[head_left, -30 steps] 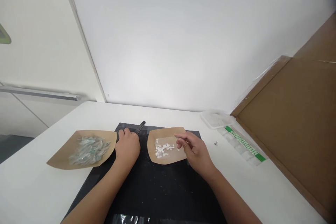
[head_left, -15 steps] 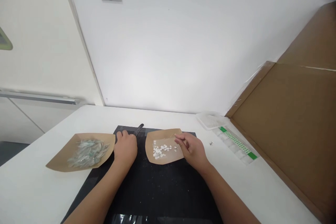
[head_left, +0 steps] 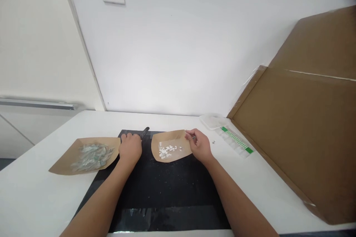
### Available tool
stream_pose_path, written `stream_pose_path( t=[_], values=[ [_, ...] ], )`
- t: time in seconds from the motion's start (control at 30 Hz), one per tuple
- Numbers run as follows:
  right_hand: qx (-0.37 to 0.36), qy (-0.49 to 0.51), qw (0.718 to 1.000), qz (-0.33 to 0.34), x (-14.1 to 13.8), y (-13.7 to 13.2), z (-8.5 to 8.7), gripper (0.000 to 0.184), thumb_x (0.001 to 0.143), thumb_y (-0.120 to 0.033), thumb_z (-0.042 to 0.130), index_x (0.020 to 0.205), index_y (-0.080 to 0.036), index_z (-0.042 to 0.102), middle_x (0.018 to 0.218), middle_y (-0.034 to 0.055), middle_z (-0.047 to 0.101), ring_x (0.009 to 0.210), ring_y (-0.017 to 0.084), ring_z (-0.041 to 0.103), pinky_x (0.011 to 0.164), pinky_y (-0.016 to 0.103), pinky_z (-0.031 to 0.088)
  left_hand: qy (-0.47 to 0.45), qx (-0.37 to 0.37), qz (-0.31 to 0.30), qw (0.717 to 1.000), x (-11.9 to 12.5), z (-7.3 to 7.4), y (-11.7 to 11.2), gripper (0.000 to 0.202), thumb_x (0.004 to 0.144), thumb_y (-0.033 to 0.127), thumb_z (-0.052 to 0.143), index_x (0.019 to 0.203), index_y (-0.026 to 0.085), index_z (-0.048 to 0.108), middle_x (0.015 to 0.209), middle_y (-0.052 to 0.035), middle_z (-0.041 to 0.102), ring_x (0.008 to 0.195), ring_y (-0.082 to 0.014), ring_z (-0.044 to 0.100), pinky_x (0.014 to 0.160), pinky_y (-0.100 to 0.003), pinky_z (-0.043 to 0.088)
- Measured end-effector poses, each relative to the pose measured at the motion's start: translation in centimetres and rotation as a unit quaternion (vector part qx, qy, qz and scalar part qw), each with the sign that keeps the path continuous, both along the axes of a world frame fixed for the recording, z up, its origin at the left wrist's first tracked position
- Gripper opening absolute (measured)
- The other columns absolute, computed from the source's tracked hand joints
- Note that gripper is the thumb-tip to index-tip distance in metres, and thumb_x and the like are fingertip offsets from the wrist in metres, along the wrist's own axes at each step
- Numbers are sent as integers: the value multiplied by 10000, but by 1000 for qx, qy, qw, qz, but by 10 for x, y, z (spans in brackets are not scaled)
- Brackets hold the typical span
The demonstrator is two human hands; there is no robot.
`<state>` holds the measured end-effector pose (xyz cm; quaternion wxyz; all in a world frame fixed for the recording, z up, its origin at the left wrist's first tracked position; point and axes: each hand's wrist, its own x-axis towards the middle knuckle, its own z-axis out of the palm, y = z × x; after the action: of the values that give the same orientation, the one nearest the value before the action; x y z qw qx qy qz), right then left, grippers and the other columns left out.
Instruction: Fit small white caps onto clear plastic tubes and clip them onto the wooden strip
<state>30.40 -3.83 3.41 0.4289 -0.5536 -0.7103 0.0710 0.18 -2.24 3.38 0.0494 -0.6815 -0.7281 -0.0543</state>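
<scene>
My left hand [head_left: 130,148] rests on the black mat with fingers curled, between the left tray's edge and a thin black tool [head_left: 145,132]. What lies under its fingers is hidden. Small white oval pieces [head_left: 166,151] lie on a clear sheet in the brown paper tray [head_left: 159,139] at the middle. My right hand [head_left: 199,146] is closed at this tray's far right corner, thumb and forefinger pinching the rim. To the left, another brown paper tray [head_left: 63,159] holds a heap of clear and greenish plastic slips [head_left: 96,155].
The black mat [head_left: 164,187] lies on a white table [head_left: 27,192]. Right of the hands are tiny metallic bits [head_left: 213,142], a clear case with a green strip [head_left: 236,140] and a clear lid [head_left: 213,121]. A large cardboard sheet [head_left: 300,118] stands at the right.
My right hand has moved from over the middle tray's right side to its far corner. The view has shifted slightly. My left hand stays by the black tool.
</scene>
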Motion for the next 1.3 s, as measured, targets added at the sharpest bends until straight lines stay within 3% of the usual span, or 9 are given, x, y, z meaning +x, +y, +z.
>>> stream_pose_path(
  t=[0.23, 0.37, 0.5, 0.6, 0.73, 0.93, 1.03, 1.13, 1.3],
  values=[
    [-4, 2, 1000, -1, -4, 0, -2, 247, 1035, -402, 516, 1063, -229, 690, 940, 36, 796, 699, 189, 700, 691, 307, 524, -35, 51, -5, 998, 6, 2, -3, 251, 1004, 333, 646, 1153, 133, 673, 1169, -101, 687, 1091, -261, 658, 942, -461, 553],
    [2, -4, 1000, 8, -6, -1, -3, 217, 1034, -377, 525, 1034, -219, 674, 920, 36, 793, 682, 183, 696, 685, 304, 521, -85, 124, -35, 988, 4, 10, -5, 225, 1024, 241, 506, 994, 104, 681, 981, -178, 685, 1090, -353, 577, 923, -458, 487],
    [8, -5, 1000, 11, -7, -3, -3, 188, 1033, -368, 540, 1003, -226, 660, 922, 32, 785, 686, 182, 684, 681, 304, 511, -154, 208, -112, 959, 5, 21, -8, 289, 1055, 289, 434, 1126, 122, 658, 1085, -187, 676, 1112, -353, 552, 1022, -502, 434],
    [14, 0, 1000, 16, -7, -5, -4, 184, 1035, -370, 543, 989, -231, 654, 910, 34, 772, 706, 188, 680, 677, 303, 503, -216, 241, -186, 928, 14, 23, -14, 308, 1074, 292, 418, 1242, 140, 626, 1155, -164, 652, 1122, -295, 585, 1051, -445, 455],
    [27, 7, 999, 39, -12, -12, -1, 158, 1036, -352, 544, 995, -235, 641, 901, 32, 752, 690, 181, 654, 676, 307, 502, -286, 230, -280, 887, 32, 19, -27, 306, 1074, 281, 435, 1268, 188, 653, 1115, -110, 645, 971, -207, 654, 865, -296, 552],
    [48, 9, 993, 104, -26, -26, 11, 162, 1060, -292, 467, 959, -244, 583, 900, 35, 721, 819, 187, 693, 740, 313, 526, -373, 209, -317, 847, 49, 18, -43, 297, 1059, 244, 480, 1254, 194, 700, 1008, -78, 661, 775, -156, 643, 746, -264, 553],
    [61, 12, 991, 115, -31, -29, 14, 164, 1057, -283, 470, 936, -248, 575, 893, 38, 716, 830, 192, 691, 734, 319, 518, -428, 176, -302, 834, 53, 22, -48, 282, 1040, 266, 542, 1231, 207, 740, 874, -47, 647, 784, -170, 643, 746, -274, 543],
    [96, 2, 991, 89, -33, -29, 15, 120, 1044, -267, 498, 965, -244, 586, 871, 45, 709, 805, 201, 676, 719, 328, 499, -475, 125, -290, 822, 57, 24, -51, 280, 1024, 304, 580, 1214, 221, 769, 866, -45, 663, 751, -166, 648, 708, -268, 539],
    [130, -93, 986, 56, -36, -25, 23, 133, 1021, -240, 537, 894, -228, 570, 780, 34, 666, 698, 187, 608, 662, 317, 431, -509, 70, -265, 816, 59, 20, -50, 301, 1019, 358, 590, 1221, 252, 785, 726, 2, 637, 607, -137, 620, 651, -253, 518]
  ],
)
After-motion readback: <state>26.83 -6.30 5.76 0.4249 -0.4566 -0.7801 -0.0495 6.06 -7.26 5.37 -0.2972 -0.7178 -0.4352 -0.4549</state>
